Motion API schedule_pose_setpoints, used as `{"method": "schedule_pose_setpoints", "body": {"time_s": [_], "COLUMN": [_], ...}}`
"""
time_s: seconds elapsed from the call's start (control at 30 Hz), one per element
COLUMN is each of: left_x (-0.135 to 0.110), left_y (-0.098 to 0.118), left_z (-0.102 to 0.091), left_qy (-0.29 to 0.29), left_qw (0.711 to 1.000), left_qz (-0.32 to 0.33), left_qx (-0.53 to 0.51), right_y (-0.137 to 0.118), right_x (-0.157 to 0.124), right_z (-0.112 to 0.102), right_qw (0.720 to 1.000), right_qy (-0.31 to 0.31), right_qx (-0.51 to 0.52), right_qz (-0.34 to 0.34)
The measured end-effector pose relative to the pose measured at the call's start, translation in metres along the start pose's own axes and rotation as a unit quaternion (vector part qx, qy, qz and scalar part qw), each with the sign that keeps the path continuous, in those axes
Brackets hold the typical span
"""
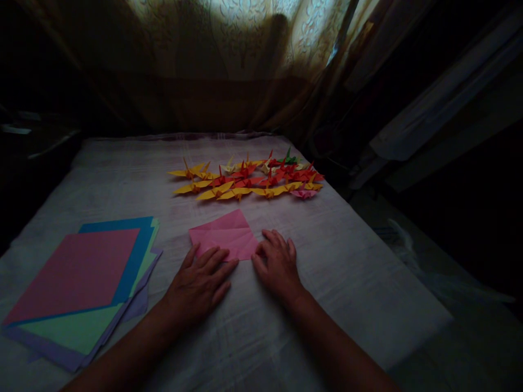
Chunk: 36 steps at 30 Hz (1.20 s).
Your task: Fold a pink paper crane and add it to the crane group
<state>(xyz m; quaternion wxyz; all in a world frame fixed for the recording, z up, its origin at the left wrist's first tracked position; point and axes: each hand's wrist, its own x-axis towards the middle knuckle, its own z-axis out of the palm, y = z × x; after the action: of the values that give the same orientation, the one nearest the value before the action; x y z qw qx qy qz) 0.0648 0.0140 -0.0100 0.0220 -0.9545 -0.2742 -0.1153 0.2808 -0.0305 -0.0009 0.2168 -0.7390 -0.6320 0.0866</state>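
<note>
A creased sheet of pink origami paper lies on the cloth in front of me, partly folded, with one corner pointing away. My left hand rests palm down across its near left edge, fingers spread. At the right corner of the sheet, the thumb and index finger of my right hand come together in a pinch on the paper. The part of the near edge beneath my left fingers is hidden.
Folded paper cranes in yellow, red, pink, green and cream stand in rows beyond the sheet. A stack of coloured paper lies at the left. A pale cloth covers the table, whose right edge drops to the floor. Patterned curtains hang behind.
</note>
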Motion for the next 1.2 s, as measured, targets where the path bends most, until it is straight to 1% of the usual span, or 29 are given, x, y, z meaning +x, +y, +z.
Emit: {"method": "schedule_pose_setpoints", "body": {"time_s": [0.17, 0.3, 0.5, 0.63, 0.83, 1.03, 1.2], "left_x": [-0.001, 0.0, 0.017, 0.022, 0.01, 0.007, 0.006], "left_y": [0.0, 0.003, 0.021, 0.029, 0.025, 0.024, 0.022], "left_z": [0.001, -0.002, -0.01, -0.008, 0.0, 0.004, 0.003], "left_qy": [0.005, 0.003, -0.028, -0.037, -0.014, -0.018, -0.022], "left_qw": [1.0, 1.0, 0.998, 0.996, 0.997, 0.996, 0.998], "left_qz": [-0.005, -0.016, -0.055, -0.079, -0.076, -0.082, -0.065], "left_qx": [-0.013, -0.012, -0.001, 0.019, 0.014, 0.011, 0.01], "right_y": [0.012, 0.014, 0.015, 0.015, 0.016, 0.017, 0.018], "right_x": [-0.002, -0.002, -0.003, -0.004, -0.005, -0.005, -0.005], "right_z": [0.0, 0.003, 0.006, 0.008, 0.009, 0.011, 0.013], "right_qw": [1.0, 1.0, 1.0, 0.999, 0.999, 0.999, 0.998], "right_qy": [-0.002, 0.004, 0.021, 0.026, 0.038, 0.037, 0.047], "right_qx": [0.011, 0.013, 0.009, 0.003, 0.003, 0.002, 0.001], "right_qz": [0.002, -0.002, -0.016, -0.022, -0.029, -0.031, -0.036]}}
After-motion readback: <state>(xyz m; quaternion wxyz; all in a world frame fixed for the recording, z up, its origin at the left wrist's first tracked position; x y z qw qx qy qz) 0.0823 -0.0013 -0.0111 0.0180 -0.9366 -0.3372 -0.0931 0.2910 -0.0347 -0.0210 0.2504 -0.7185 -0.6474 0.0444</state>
